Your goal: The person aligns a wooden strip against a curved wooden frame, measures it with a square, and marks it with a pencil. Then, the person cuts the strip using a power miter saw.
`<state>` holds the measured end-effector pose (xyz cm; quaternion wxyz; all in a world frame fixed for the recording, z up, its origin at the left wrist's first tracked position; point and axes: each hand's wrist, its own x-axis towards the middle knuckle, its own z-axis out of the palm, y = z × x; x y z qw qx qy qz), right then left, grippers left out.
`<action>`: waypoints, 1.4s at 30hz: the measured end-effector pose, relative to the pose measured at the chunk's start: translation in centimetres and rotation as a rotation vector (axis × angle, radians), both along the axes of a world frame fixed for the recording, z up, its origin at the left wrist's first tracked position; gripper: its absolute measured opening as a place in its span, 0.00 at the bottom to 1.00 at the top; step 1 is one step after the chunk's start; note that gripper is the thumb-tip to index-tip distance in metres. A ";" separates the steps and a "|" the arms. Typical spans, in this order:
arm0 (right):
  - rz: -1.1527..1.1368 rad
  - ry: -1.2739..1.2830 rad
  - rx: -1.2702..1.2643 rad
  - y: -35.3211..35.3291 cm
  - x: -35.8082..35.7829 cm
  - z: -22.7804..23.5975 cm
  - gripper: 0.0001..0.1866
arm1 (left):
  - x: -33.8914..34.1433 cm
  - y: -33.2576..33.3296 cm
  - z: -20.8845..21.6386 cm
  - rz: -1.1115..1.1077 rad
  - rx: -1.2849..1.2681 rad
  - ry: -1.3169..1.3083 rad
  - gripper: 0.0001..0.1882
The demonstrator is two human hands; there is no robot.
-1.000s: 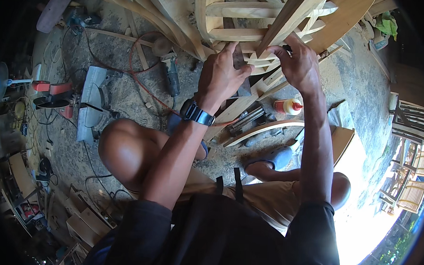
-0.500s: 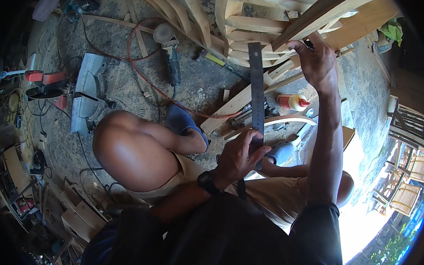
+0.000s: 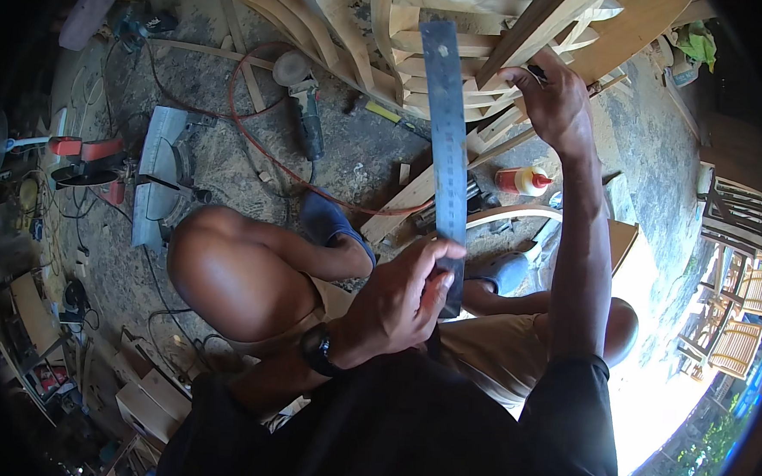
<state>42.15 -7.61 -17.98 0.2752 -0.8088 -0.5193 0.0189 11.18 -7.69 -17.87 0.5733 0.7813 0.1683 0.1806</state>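
My left hand [image 3: 399, 295] is closed round the lower end of a long steel ruler [image 3: 444, 146], thumb and index finger pinching it. The ruler points up and away, its far end close to a curved wooden frame [image 3: 383, 31] with several pale slats. My right hand [image 3: 556, 105] reaches up to the frame and grips a thick wooden beam [image 3: 543, 31] near its lower end. Some fingers of that hand are hidden behind the wood.
An angle grinder [image 3: 306, 113] lies on the dusty floor beside a red cable [image 3: 241, 110]. Left stands a mitre saw [image 3: 156, 174]. A red-and-white glue bottle [image 3: 523, 181], wooden strips [image 3: 413, 197] and a yellow-marked tool [image 3: 382, 110] lie ahead. Wooden chairs [image 3: 735, 347] stand far right.
My left hand has moved slightly left and nearer, lifting and tilting the ruler so its marked face catches the light. The right hand stays at the beam, which appears slightly more to the left.
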 end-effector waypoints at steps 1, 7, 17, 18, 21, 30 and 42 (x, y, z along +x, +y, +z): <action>-0.010 -0.006 -0.035 -0.1 0.1 0.1 0.17 | 0.6 0.7 0.4 -0.001 0.009 0.057 0.16; 0.006 -0.024 0.061 0.0 -0.5 0.3 0.18 | 4.8 4.0 1.8 -0.055 0.082 0.089 0.19; -0.033 -0.050 -0.003 0.1 -0.1 0.0 0.19 | 9.6 10.1 1.8 0.019 0.143 0.202 0.32; -0.038 -0.053 -0.007 0.0 0.1 -0.2 0.19 | 10.1 10.5 2.1 0.015 0.191 0.200 0.32; 0.009 -0.044 0.074 0.0 0.2 -0.5 0.20 | 12.1 12.9 1.4 -0.032 0.143 0.214 0.33; -0.013 -0.044 0.052 -0.2 0.4 -0.9 0.20 | 10.1 10.1 3.5 -0.037 0.129 0.254 0.34; -0.012 -0.022 0.021 -0.2 0.0 0.1 0.19 | 1.3 -3.0 -1.5 -0.124 -0.678 0.353 0.43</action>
